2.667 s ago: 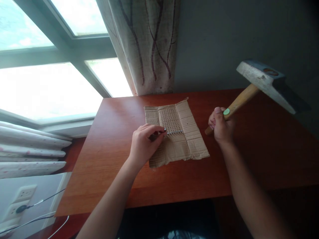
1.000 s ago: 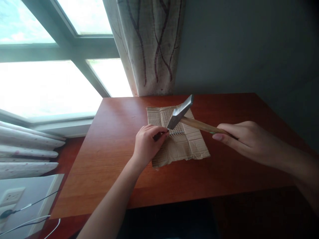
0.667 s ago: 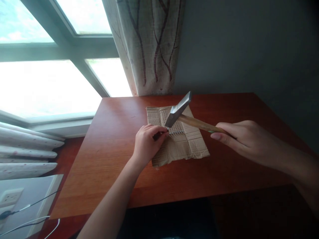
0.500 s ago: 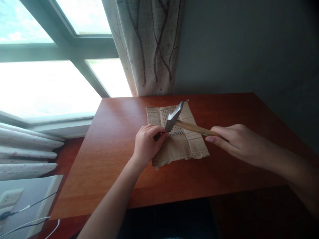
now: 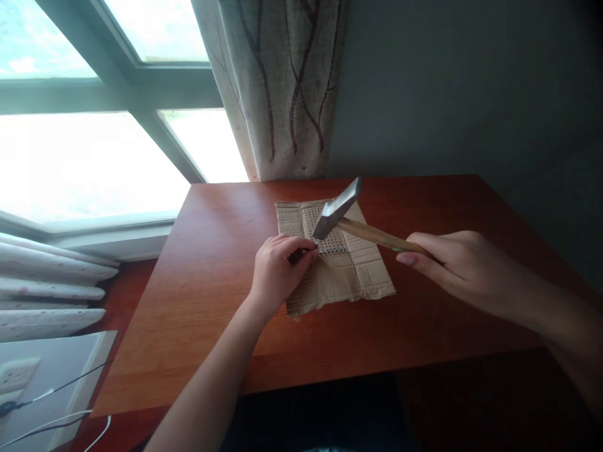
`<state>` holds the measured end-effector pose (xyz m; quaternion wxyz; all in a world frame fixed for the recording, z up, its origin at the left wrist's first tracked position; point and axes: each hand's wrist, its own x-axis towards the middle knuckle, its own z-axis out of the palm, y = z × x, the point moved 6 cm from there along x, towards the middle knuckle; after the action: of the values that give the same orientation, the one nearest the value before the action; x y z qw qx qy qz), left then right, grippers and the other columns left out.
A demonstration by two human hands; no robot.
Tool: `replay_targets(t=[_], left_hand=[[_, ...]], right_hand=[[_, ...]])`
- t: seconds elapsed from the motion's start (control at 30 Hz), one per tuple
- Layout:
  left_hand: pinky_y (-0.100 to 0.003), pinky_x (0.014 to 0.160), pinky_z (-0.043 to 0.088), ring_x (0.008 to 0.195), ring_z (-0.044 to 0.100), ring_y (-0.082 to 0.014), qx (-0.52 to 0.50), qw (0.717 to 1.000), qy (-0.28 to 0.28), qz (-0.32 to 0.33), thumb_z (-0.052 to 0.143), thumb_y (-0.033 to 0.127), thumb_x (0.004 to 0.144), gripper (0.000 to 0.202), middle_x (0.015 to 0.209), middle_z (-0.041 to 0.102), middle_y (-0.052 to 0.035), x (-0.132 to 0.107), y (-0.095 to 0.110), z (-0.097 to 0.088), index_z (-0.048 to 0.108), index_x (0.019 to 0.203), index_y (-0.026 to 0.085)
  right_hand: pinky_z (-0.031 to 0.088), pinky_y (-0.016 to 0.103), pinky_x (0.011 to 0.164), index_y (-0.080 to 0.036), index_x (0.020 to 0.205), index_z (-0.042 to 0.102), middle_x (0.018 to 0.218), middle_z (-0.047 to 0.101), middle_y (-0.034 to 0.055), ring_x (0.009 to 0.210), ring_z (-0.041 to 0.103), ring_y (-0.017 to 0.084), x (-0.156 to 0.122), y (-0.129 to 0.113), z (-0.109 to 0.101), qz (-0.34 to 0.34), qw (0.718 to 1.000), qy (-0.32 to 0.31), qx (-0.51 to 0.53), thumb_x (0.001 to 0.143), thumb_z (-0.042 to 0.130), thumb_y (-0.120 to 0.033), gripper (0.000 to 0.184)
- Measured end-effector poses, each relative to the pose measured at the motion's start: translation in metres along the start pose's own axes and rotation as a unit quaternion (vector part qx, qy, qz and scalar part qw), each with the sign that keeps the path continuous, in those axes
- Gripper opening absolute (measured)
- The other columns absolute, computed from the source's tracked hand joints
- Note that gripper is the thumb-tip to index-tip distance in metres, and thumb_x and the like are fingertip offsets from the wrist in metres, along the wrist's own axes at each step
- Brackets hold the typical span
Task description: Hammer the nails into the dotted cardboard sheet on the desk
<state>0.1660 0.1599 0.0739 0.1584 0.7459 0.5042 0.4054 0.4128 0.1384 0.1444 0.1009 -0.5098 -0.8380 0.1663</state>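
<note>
My right hand (image 5: pixel 455 267) is wrapped round the wooden handle of a hammer (image 5: pixel 336 207), its thumb along the near side. The grey steel head is raised and tilted, just above the fingertips of my left hand (image 5: pixel 282 267). Between that thumb and forefinger is a small shiny metal piece (image 5: pixel 316 243), mostly hidden by the fingers. Beneath lies a perforated plate (image 5: pixel 335 242) with rows of small holes, its left part covered by the left hand and hammer head. The plate rests on a creased sheet of cardboard (image 5: pixel 334 282).
The cardboard lies on a reddish-brown wooden table (image 5: pixel 207 282). Behind are a patterned curtain (image 5: pixel 292 94) and a dark wall (image 5: pixel 447 88). A bright window (image 5: pixel 75 163) fills the left side. Cables (image 5: pixel 61 386) run near a wall socket (image 5: pixel 19 376) at lower left.
The hammer has lifted and shifted slightly right with my right hand, uncovering the small metal piece. My left hand has stayed almost in place.
</note>
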Motion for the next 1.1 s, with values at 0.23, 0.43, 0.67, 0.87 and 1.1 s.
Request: replay_targets(t=[0.23, 0.43, 0.67, 0.87, 1.1], left_hand=[[-0.030, 0.065, 0.049, 0.069, 0.062, -0.0158, 0.008, 1.000, -0.005, -0.007, 0.072, 0.022, 0.084, 0.003, 0.074, 0.071, -0.0006, -0.001, -0.001, 0.000, 0.074, 0.082, 0.022], [-0.029, 0.064, 0.049, 0.069, 0.063, -0.0159, 0.009, 1.000, -0.007, -0.008, 0.072, 0.023, 0.084, 0.003, 0.075, 0.072, -0.0009, -0.001, -0.002, 0.000, 0.074, 0.082, 0.023], [-0.031, 0.067, 0.050, 0.071, 0.063, -0.0168, 0.012, 1.000, -0.014, -0.004, 0.071, 0.023, 0.084, 0.004, 0.076, 0.072, -0.0013, 0.000, -0.001, 0.000, 0.074, 0.082, 0.022], [-0.030, 0.066, 0.050, 0.070, 0.064, -0.0161, 0.008, 1.000, -0.008, -0.003, 0.071, 0.025, 0.085, 0.004, 0.076, 0.072, -0.0012, 0.000, -0.001, 0.001, 0.073, 0.083, 0.022], [-0.032, 0.071, 0.052, 0.075, 0.065, -0.0176, 0.000, 1.000, -0.017, 0.013, 0.070, 0.025, 0.086, 0.003, 0.079, 0.073, -0.0017, -0.001, 0.002, 0.000, 0.071, 0.088, 0.022]], right_hand=[[0.031, 0.029, 0.053, -0.022, 0.073, 0.048, 0.059, 0.053, -0.0026, 0.051, 0.050, 0.013, 0.001, -0.001, 0.008, 0.011, 0.999, -0.042, 0.006, 0.103, 0.040, -0.054, 0.044], [0.029, 0.029, 0.052, -0.023, 0.070, 0.045, 0.056, 0.048, -0.0032, 0.048, 0.044, 0.012, -0.002, -0.001, 0.000, 0.006, 1.000, -0.003, -0.004, 0.102, 0.041, -0.055, 0.045], [0.031, 0.029, 0.054, -0.022, 0.073, 0.048, 0.061, 0.053, -0.0022, 0.053, 0.052, 0.014, -0.001, -0.003, 0.011, 0.006, 0.999, -0.033, 0.007, 0.103, 0.040, -0.054, 0.044], [0.028, 0.028, 0.050, -0.023, 0.069, 0.043, 0.053, 0.044, -0.0041, 0.045, 0.043, 0.012, -0.001, -0.005, 0.000, 0.003, 1.000, 0.016, 0.004, 0.101, 0.040, -0.057, 0.048], [0.029, 0.028, 0.051, -0.023, 0.069, 0.044, 0.054, 0.045, -0.0037, 0.046, 0.044, 0.012, -0.004, -0.001, 0.000, 0.014, 1.000, 0.014, -0.001, 0.101, 0.040, -0.058, 0.048]])
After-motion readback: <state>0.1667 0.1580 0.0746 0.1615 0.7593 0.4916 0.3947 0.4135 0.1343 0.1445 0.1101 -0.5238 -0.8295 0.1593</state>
